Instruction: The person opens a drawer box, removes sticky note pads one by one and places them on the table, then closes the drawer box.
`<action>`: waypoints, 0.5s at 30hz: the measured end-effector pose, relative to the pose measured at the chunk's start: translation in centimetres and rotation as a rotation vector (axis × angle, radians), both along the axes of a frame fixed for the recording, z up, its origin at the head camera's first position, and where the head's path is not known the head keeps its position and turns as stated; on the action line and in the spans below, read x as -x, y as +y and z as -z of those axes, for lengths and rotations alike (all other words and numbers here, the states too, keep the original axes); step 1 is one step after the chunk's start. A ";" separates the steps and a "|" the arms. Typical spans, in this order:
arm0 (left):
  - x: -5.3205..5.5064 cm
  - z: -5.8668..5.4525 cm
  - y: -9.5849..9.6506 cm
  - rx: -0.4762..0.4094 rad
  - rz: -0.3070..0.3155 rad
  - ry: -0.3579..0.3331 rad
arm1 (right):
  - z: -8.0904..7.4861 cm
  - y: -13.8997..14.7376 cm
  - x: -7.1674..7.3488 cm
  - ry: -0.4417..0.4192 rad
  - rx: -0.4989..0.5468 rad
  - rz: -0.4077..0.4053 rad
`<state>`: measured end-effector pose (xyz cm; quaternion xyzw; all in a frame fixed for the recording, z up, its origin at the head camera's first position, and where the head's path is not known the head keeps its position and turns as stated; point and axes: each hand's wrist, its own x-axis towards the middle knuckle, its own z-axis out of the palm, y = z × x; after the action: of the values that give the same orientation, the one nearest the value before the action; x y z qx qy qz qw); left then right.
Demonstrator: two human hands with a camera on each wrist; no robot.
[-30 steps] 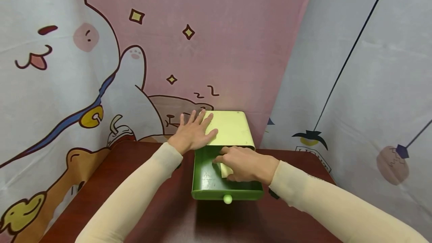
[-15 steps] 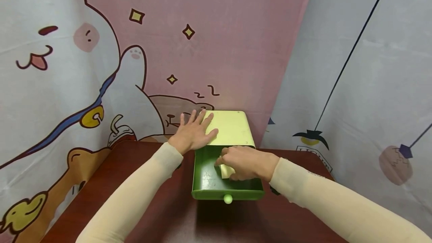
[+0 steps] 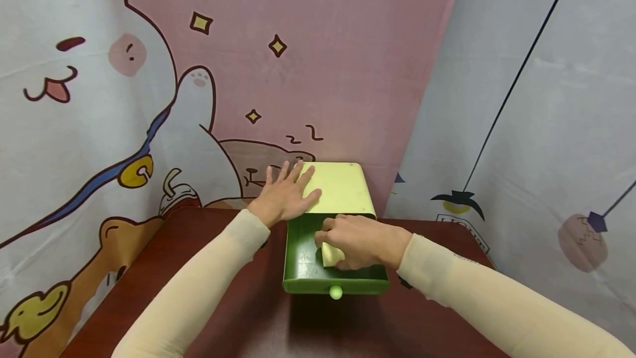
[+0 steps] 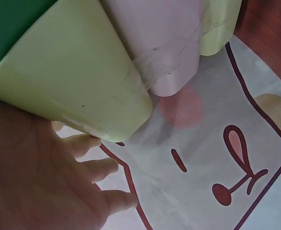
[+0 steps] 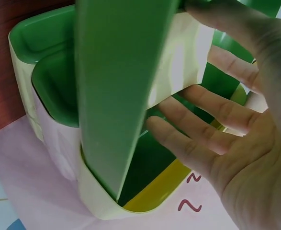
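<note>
A pale yellow drawer box point(image 3: 343, 189) stands on the table with its green drawer point(image 3: 304, 261) pulled out, a light green knob point(image 3: 335, 292) on the drawer front. My left hand point(image 3: 283, 195) rests on top of the box's left side, fingers straight and spread; the left wrist view shows them past its edge. Inside the drawer my right hand point(image 3: 360, 242) holds a thin pale yellow piece point(image 3: 332, 255), paper or cloth, between thumb and fingers. Its creamy sheet point(image 5: 181, 57) shows in the right wrist view, partly hidden by the drawer's side wall point(image 5: 121, 86).
Below the top unit are a pink tier point(image 4: 162, 43) and another pale yellow tier point(image 4: 219, 24). The dark red table point(image 3: 238, 314) meets a cartoon-printed cloth backdrop point(image 3: 348, 59) right behind the box.
My right hand's fingers have curled in more around the pale yellow piece, which has tilted and shifted slightly toward the drawer front. The left hand has stayed in place.
</note>
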<state>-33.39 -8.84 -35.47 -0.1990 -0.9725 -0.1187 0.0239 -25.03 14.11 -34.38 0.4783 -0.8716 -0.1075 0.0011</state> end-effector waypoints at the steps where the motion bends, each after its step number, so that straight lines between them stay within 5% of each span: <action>1: 0.0 -0.1 0.0 0.001 0.001 0.001 | 0.0 0.1 0.0 0.007 0.005 -0.005; 8: 0.2 -0.1 -0.1 0.016 0.014 0.007 | 0.2 0.6 -0.1 0.054 0.052 -0.045; 15: 0.5 0.1 0.0 0.035 0.093 0.027 | 0.5 0.9 -0.2 0.097 0.106 -0.095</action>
<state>-33.91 -8.81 -35.58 -0.2458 -0.9638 -0.1000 0.0279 -24.82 15.00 -34.91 0.5128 -0.8512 -0.0840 0.0739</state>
